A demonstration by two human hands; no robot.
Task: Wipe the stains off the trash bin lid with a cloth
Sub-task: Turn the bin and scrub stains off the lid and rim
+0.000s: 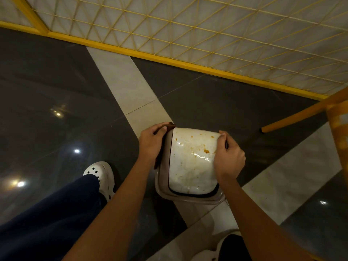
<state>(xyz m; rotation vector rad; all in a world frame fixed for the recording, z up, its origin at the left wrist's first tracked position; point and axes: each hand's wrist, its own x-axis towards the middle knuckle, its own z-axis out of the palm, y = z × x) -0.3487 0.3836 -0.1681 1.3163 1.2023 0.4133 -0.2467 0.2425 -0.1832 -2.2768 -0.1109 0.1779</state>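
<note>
Two hands grip the trash bin lid, head view only. Lid: white swing panel in a translucent grey rim, standing on the dark tiled floor where a pale tile strip runs beneath it. Orange-brown stains speckle the lid's far half; wet glare beside them. Left hand clasps the lid's left edge, fingers curled, pressing a dark brown cloth against that edge. Right hand clasps the right edge, fingers wrapped over it. White clog left of lid. Yellow mesh fence beyond lid. No readable writing or brand.
</note>
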